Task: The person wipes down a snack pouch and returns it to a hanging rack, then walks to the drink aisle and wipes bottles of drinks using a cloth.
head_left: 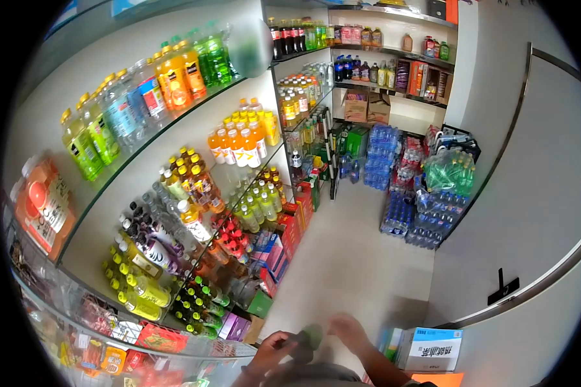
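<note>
At the bottom of the head view, my left hand is closed, its fingers curled together at the edge of a dark, blurred shape. Whether the fingers grip that shape cannot be made out. Just above it shows a blurred green patch. My right hand is raised a short way to the right, apart from the left one. Motion smears its fingers, and I see nothing clear in them. Both hands are in front of my body, above the pale floor.
Glass shelves on the left carry many drinks, among them orange bottles and green-capped bottles. Shrink-wrapped bottle packs are stacked at the back right. A white carton stands at lower right, below a door handle.
</note>
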{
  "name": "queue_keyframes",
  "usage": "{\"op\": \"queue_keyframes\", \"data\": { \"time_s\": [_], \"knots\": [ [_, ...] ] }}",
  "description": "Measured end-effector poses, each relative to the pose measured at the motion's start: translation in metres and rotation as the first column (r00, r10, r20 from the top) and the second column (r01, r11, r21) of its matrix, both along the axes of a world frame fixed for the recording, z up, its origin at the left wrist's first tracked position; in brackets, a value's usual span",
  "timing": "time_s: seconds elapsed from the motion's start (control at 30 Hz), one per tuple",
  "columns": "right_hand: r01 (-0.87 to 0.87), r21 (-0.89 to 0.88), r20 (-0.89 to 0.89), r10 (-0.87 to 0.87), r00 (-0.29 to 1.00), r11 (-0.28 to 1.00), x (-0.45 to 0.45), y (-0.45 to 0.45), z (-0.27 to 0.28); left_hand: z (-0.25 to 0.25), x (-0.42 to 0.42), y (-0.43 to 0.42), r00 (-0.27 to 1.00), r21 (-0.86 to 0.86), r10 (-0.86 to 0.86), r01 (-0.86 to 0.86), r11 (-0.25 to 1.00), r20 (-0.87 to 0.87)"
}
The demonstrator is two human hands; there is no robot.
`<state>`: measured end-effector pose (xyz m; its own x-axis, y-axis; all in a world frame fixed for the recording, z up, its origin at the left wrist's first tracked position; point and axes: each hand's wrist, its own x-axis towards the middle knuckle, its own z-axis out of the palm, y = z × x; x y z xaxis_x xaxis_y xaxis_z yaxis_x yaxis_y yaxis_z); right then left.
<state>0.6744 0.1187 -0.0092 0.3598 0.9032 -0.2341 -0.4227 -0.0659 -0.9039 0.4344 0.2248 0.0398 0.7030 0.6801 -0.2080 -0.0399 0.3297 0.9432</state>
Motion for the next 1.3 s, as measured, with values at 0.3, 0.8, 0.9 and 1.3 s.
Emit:
{"op": "queue_keyframes", "data": {
  "time_s": [0.3,0.8,0.9,1.3],
  "knots": [
    [0.319,-0.138,-0.060,-0.330,0.942,0.938,0.050,0.020,0.012,-0.047,0.079,0.083,0.944,0.037,-0.299,0.307,0.951,-0.138],
    [0.333,-0.056,0.385,-0.287,0.877,0.941,0.106,0.185,0.056,-0.024,0.151,0.284,0.966,0.072,-0.250,0.245,0.967,0.071],
    [0.353,-0.002,0.235,-0.342,0.910,0.936,0.115,0.201,0.047,-0.038,0.166,0.319,0.965,0.074,-0.251,0.245,0.967,0.080],
    [0.411,-0.068,0.212,-0.389,0.896,0.909,0.159,0.238,0.054,-0.020,0.230,0.364,0.952,0.024,-0.307,0.307,0.951,0.012]
  ]
}}
